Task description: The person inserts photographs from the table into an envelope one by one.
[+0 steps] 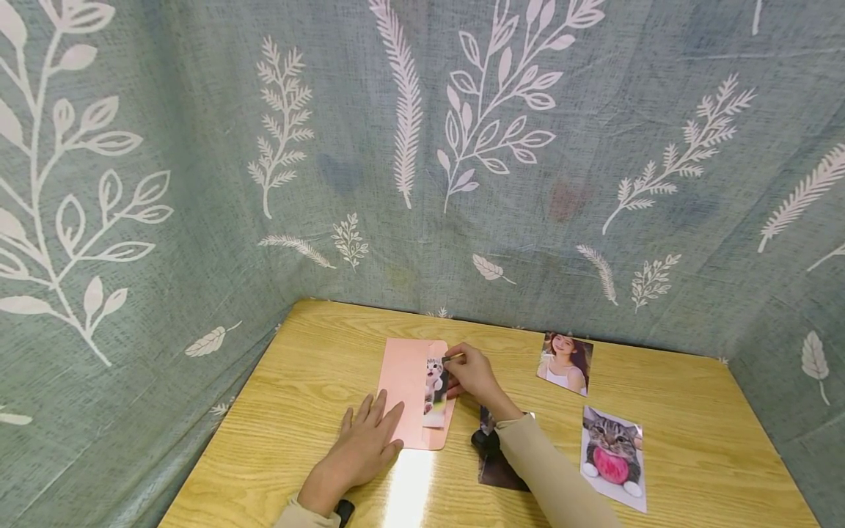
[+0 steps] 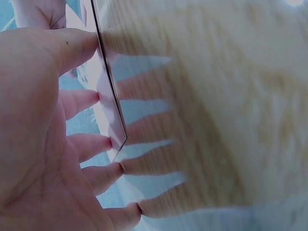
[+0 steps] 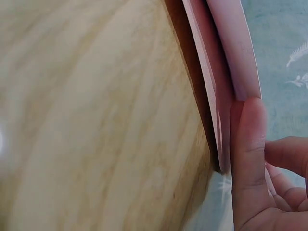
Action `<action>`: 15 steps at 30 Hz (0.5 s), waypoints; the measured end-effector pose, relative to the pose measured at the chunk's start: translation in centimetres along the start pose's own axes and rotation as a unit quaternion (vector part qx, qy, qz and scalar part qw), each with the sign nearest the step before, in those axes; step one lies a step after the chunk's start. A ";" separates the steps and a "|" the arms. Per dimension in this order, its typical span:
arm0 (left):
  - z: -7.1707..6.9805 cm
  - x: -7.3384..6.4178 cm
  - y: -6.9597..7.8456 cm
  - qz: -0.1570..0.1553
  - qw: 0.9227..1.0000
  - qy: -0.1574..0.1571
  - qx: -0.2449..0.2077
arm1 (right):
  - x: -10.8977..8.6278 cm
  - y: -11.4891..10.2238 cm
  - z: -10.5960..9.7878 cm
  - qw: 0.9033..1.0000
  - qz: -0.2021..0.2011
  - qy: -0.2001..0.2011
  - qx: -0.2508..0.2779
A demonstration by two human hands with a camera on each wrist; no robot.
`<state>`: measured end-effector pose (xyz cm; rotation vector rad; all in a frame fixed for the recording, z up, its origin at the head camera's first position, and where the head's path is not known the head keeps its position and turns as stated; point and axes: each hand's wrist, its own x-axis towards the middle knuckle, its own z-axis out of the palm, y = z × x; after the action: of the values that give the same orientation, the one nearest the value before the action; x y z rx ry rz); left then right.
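A pink envelope lies on the table with its flap side toward the right. Part of a kitten photo sticks out of its right side. My right hand pinches the photo's right edge between thumb and fingers. In the right wrist view the photo bows above the envelope edge, by the thumb of the right hand. My left hand rests with spread fingers on the envelope's lower left part and the table. Its fingertips touch the envelope in the left wrist view.
To the right lie a portrait photo and a photo of a cat with a pink round thing. A dark photo is partly hidden under the right forearm. A leaf-patterned curtain hangs behind the wooden table.
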<state>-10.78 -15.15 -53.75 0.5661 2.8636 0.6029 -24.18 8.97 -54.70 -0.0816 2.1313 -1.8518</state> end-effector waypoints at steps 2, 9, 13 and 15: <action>0.0 0.0 0.0 0.001 1.000 -0.001 0.000 | 0.0 0.0 0.2 1.000 0.000 0.000 -0.007; 0.0 -0.1 0.0 0.001 1.000 -0.003 -0.005 | 0.2 0.0 0.9 1.000 0.001 0.001 -0.013; 0.0 -0.2 0.0 0.002 1.000 -0.003 -0.006 | 0.3 0.1 1.3 1.000 0.002 -0.002 -0.008; -0.1 -0.1 0.0 0.001 1.000 -0.004 -0.004 | 0.4 0.0 1.5 1.000 -0.001 -0.003 -0.012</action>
<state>-10.69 -15.24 -53.68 0.5676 2.8516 0.6113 -24.14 7.46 -54.97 -0.0953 2.1510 -1.8240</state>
